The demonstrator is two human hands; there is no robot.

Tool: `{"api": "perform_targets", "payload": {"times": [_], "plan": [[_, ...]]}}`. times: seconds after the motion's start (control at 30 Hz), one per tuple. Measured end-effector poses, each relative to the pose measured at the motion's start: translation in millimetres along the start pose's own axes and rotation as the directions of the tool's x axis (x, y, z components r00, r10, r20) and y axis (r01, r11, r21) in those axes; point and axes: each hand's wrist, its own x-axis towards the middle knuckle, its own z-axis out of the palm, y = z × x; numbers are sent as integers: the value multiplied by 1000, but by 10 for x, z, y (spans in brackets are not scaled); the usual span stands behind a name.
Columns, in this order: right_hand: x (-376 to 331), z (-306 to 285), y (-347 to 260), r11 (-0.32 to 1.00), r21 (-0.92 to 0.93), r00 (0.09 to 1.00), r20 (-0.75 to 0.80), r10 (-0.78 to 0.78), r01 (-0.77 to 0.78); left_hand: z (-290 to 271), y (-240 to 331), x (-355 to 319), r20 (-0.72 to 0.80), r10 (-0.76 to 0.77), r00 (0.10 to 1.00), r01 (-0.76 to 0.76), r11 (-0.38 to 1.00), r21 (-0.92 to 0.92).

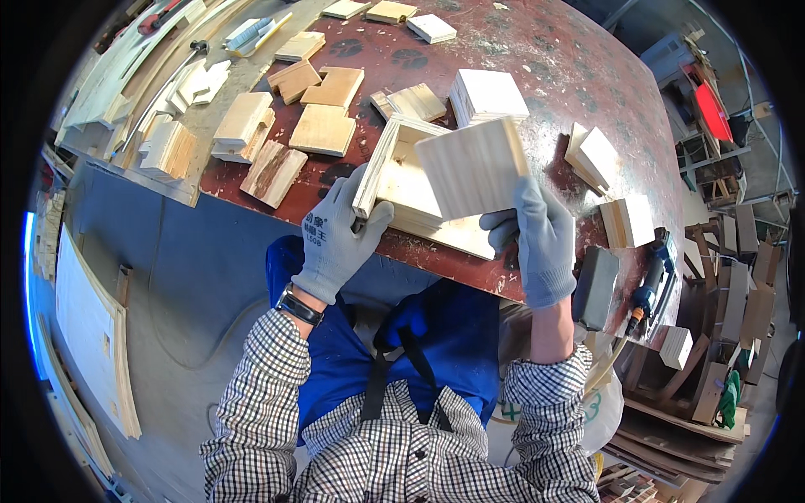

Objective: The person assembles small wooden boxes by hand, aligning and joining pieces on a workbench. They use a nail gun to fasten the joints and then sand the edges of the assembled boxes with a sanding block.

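Observation:
My left hand (337,239), in a grey work glove, grips the left wall of a pale wooden box (381,168) at the table's near edge, thumb on one side and fingers behind. In my right hand (543,243), gloved too, is a square wooden board (470,172) with brown grain, held tilted by its right edge. The board hangs over the box's right part and hides much of it. Whether the two touch I cannot tell. Just beyond them stands a white-topped wooden block (489,94).
Flat wooden pieces (323,130) lie about the dark red table (579,75). At right are leaning blocks (591,158), a wood block (629,221), a dark grey block (597,287) and a blue-and-black power tool (650,285). A hammer (198,48) lies far left; wood scraps (729,310) fill the right side.

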Motion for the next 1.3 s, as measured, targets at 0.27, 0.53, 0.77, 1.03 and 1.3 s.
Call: {"api": "perform_targets", "payload": {"times": [0.27,0.53,0.77,1.03,1.3], "plan": [[351,-18,-159,891,-262,854,283,437,-369,46,-132,-10,-52,99,994,-96,994,53],[309,277,76,952,-186,970,-50,237,-243,92,-151,23,-16,112,994,-111,992,55],[-220,496,686,905,-215,850,-317,-420,367,65,-52,-7,43,47,998,-46,999,-7],[-32,578,756,606,-687,823,-18,-567,402,56,-179,38,95,109,990,-109,994,-7],[-54,525,680,516,-733,801,67,-595,444,73,-138,37,80,71,994,-62,992,-108]]}}
